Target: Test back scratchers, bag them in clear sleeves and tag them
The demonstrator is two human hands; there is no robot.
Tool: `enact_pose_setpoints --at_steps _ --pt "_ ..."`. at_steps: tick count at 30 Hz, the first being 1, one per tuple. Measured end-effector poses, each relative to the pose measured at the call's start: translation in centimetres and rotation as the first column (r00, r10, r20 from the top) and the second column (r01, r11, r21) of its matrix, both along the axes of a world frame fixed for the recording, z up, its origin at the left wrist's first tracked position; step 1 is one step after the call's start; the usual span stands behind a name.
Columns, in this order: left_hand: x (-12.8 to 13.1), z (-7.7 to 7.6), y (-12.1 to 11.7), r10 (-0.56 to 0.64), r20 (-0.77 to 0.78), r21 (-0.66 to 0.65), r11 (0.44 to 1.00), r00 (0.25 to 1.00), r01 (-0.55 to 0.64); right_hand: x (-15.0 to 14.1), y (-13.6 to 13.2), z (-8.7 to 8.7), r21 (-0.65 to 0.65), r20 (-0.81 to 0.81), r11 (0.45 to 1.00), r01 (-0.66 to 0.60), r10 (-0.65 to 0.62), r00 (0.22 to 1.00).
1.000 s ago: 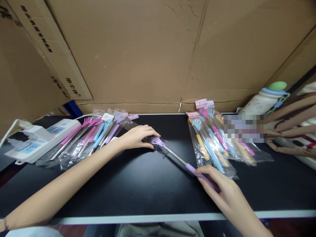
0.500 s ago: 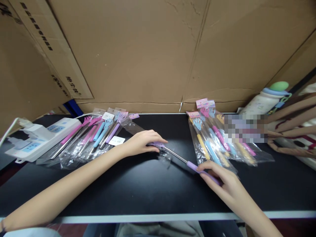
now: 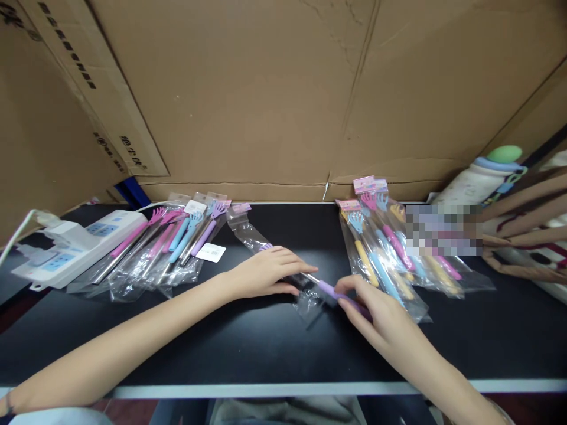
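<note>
A purple back scratcher [image 3: 326,289] with a metal shaft lies slantwise over the middle of the table. My right hand [image 3: 370,310] is closed around its purple handle. Part of the shaft and the clawed end are inside a clear plastic bag [image 3: 250,235] with a pink header label. My left hand [image 3: 270,273] is closed over the bag and the shaft, fingers long and the thumb below. Purple prongs show just past its knuckles. The bag's loose end spreads out between my two hands.
Bagged back scratchers in pink, blue and purple [image 3: 179,236] lie at left beside a white power strip [image 3: 88,248]. More bagged ones, yellow, blue and pink [image 3: 394,248], lie at right. Behind them stand a bottle [image 3: 469,183] and a bag with brown straps [image 3: 522,236]. Cardboard [image 3: 266,106] walls the back.
My right hand has moved left, and the back scratcher has slid further into the plastic bag. Its prongs now show beyond my left hand, which has shifted slightly down.
</note>
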State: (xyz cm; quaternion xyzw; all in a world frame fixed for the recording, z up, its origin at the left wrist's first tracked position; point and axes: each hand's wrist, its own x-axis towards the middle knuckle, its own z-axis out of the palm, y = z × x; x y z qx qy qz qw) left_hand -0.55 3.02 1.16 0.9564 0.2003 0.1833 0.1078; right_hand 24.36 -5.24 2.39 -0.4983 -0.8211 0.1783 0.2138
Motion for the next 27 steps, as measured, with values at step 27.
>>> enact_pose_setpoints --at_steps 27 --pt "-1.1 -0.4 0.5 0.046 -0.002 0.013 0.999 0.999 -0.046 -0.4 1.4 3.0 -0.159 0.008 0.847 -0.507 0.515 0.857"
